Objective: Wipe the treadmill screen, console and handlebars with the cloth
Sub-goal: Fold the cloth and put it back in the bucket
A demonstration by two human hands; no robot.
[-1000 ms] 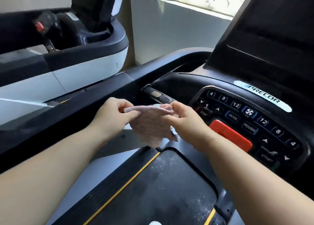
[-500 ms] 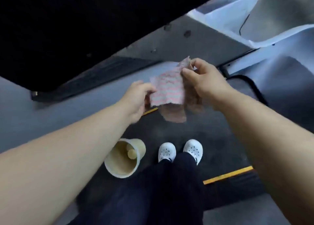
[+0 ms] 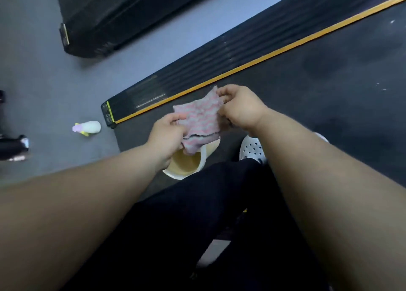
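View downward from the head. At the centre of the frame a pink-and-grey striped cloth (image 3: 200, 119) is held spread between both hands, over the dark treadmill belt (image 3: 329, 81). The left hand (image 3: 167, 136) is seen at the cloth's lower left edge, its fingers curled and pinched on the fabric. The right hand (image 3: 239, 108) is seen at the upper right corner, its fingers likewise bent and closed on the cloth. The lower edge of the cloth overlaps, in this view, the rim of a cream-coloured cup (image 3: 186, 165) standing on the belt just below centre; whether the two touch cannot be told.

A black ribbed side rail (image 3: 219, 55) with a yellow stripe along its inner edge runs diagonally from the centre left to the upper right. A white perforated shoe (image 3: 252, 147) is partly shown right of the cup, above dark trousers (image 3: 197, 224) in the lower centre. On the grey floor (image 3: 44, 70) at the left, a pale spray bottle (image 3: 87, 128) lies on its side, near the end of the rail. The black base of a second machine (image 3: 120, 11) fills the upper left.
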